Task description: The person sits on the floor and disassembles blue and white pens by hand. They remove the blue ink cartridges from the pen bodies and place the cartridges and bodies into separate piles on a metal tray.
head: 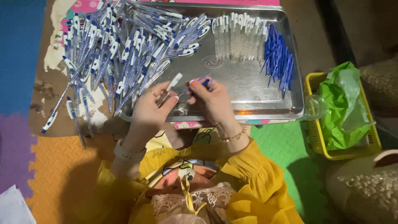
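Plainly, two hands work over one metal tray (248, 103); the left hand (151, 108) is curled nearly closed, its fingers pinching one clear pen barrel (172, 85) with a white end, which slants up and to the right above the tray's bare middle; the right hand (211, 101) is likewise closed to a pinch, thumb and forefinger gripping one thin blue refill (198, 81), whose tip points toward the barrel; the two pieces lie near each other, though whether they touch cannot be told. On the tray's far left, spilling over its edge onto the worn board (49, 83) beside it, lies one large heap of assembled pens (120, 45), white and blue, far too many and too tangled to count; at the far right of the tray lies one row of clear empty barrels (238, 35), roughly a dozen or more, just beside one bundle of blue refills (277, 58), also too dense to count. Right of the tray stands one yellow basket (311, 87) holding one crumpled green plastic bag (344, 103); a clear jar (314, 107) sits between the basket and the tray.
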